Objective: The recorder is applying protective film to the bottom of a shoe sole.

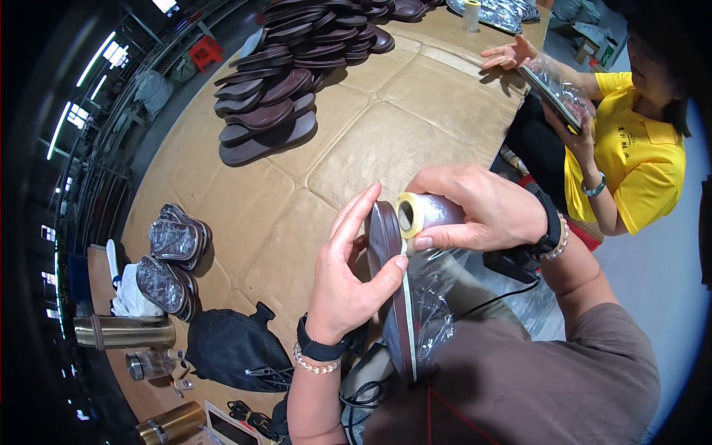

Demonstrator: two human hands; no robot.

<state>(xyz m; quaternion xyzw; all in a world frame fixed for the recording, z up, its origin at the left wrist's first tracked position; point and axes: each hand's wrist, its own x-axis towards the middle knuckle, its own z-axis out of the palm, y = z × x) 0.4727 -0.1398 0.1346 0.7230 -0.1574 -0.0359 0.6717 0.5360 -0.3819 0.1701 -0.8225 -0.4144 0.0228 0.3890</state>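
My left hand (347, 280) grips a dark brown shoe sole (383, 236), which stands on edge in front of my body. Its fingers lie along the far side and the thumb presses on the light rim. A small roll of clear film (437, 211) with a yellow core is in my right hand (482, 208), close against the sole's upper end. From there a loose sheet of clear film (432, 319) hangs down the sole's right face, crinkled and shiny. The sole's lower end reaches my brown shirt.
A large heap of brown soles (271, 111) covers the table's far side. Film-wrapped soles (174, 237) sit at left, near a black bag (233, 348) and a gold flask (126, 332). At right, a person in a yellow shirt (630, 148) holds a film-covered sole (556, 96).
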